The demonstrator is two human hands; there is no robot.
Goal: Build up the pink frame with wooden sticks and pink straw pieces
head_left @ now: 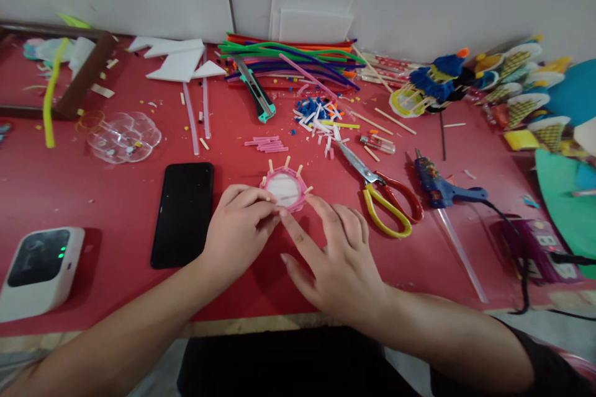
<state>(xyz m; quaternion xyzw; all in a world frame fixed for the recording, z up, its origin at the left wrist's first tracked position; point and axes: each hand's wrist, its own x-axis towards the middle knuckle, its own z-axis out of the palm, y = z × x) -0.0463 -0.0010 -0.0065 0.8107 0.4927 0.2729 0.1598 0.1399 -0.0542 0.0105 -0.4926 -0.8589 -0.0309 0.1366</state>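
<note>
A small craft ring [285, 191] with a pink rim and a whitish round base sits on the red table, several short wooden sticks standing up around its rim. At its near left edge, my left hand [242, 223] has its fingers and thumb closed on the rim; what else the fingertips may pinch is hidden. My right hand [333, 245] reaches in from the other side, fingers apart, with its index and middle fingertips at the near right rim. Just beyond the ring lies a small pile of cut pink straw pieces [267, 144].
Scissors [372, 183] and a blue glue gun [437, 183] with a cord lie to the right. A black phone [182, 214] and a white device [41, 270] are on the left. Behind lie a box cutter [256, 93], pipe cleaners [293, 56] and small cut scraps [316, 111].
</note>
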